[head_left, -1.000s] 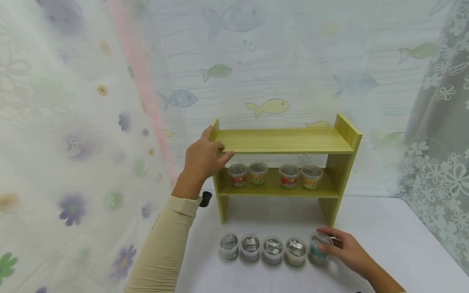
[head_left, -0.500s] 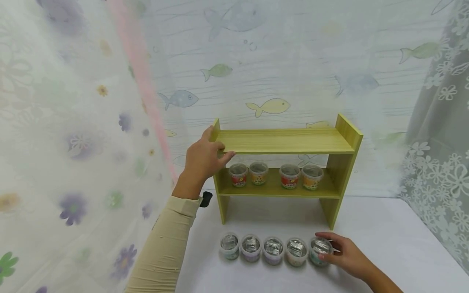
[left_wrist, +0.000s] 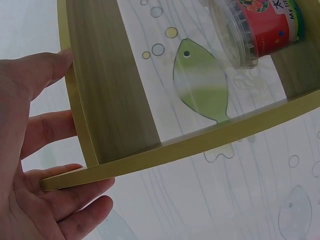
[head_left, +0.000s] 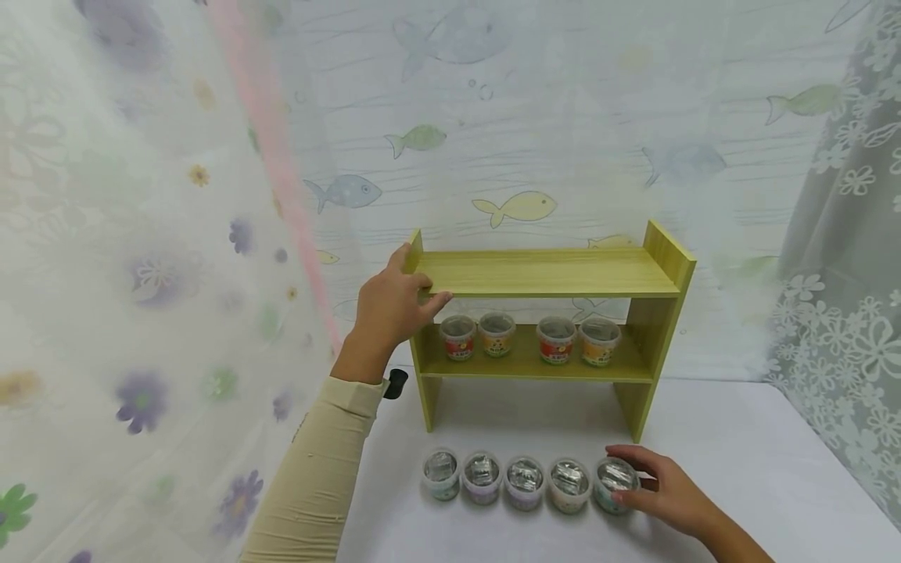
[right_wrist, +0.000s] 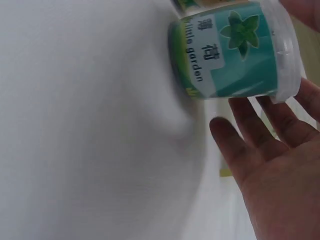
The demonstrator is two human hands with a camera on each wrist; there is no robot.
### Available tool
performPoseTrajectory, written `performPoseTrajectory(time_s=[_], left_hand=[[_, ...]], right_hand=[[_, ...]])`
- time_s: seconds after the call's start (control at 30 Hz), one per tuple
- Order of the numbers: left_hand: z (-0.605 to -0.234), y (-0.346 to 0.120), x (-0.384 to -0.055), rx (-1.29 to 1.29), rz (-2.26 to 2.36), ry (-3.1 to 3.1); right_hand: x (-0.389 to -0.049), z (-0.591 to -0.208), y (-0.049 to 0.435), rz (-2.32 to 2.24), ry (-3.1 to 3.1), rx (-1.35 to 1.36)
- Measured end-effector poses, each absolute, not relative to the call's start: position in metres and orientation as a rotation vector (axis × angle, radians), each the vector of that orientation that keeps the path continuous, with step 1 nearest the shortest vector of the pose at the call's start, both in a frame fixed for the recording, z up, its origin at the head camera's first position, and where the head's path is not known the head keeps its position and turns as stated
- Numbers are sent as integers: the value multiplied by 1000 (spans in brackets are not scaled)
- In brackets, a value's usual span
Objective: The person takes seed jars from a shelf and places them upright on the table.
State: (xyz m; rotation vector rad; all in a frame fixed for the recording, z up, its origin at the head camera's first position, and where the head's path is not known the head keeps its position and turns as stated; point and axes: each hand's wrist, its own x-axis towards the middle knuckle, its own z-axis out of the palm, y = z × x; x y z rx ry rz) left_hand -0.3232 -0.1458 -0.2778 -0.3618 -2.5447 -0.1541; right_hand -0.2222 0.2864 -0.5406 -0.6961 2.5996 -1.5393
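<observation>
Far left: floral curtain (head_left: pixel 141 367). Next, beige sleeve (head_left: pixel 317 461), then left grip (head_left: pixel 396 305), closed on the upper left corner of yellow-green shelf (head_left: pixel 549 274), upper board between the digits. On the shelf's lower board, upright: near its left end, red tub (head_left: pixel 459 346) and orange tub (head_left: pixel 497 342); near its right end, second red tub (head_left: pixel 556 348) and second orange tub (head_left: pixel 598 351). On white-covered counter (head_left: pixel 760 446), before the shelf's front edge, in a close row: teal tub (head_left: pixel 441 475), purple tub (head_left: pixel 482 478), second purple tub (head_left: pixel 524 484), pale tub (head_left: pixel 569 486) and, just before the shelf's lower right corner, leaf-labelled tub (right_wrist: pixel 230 55), upright. Right grip (head_left: pixel 665 489): half curled round the leaf-labelled tub, thumb on near side, fingers opposite. Far right: lace curtain (head_left: pixel 852 313) along the counter's right edge.
</observation>
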Motion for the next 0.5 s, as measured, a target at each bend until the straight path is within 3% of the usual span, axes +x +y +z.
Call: performPoseTrajectory(time_s=[0.5], left_hand=[[-277, -146, -322, -364, -151, -2537]], right_hand=[[-225, -504, 272, -1472, 2905, -727]])
